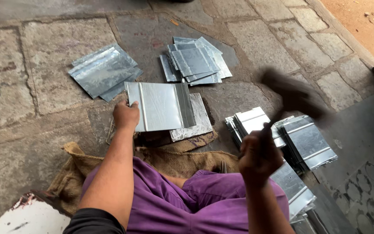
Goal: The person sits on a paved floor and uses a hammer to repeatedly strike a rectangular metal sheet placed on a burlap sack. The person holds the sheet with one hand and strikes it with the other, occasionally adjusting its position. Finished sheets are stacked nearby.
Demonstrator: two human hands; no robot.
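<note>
Stacks point(104, 71) of metal sheets ring the held sheet point(161, 106).

Soft, even daylight, no hard shadows anywhere on the stone floor point(57, 52). Top right corner is brighter and warmer where sun hits the orange ground point(360, 21). The metal sheets point(161, 106) throw pale, washed-out glare. The hammer point(295, 93) is a smeared motion blur, and the right hand point(259, 156) is soft too. Everything else is pretty sharp, with slight stretching at the edges.
</note>
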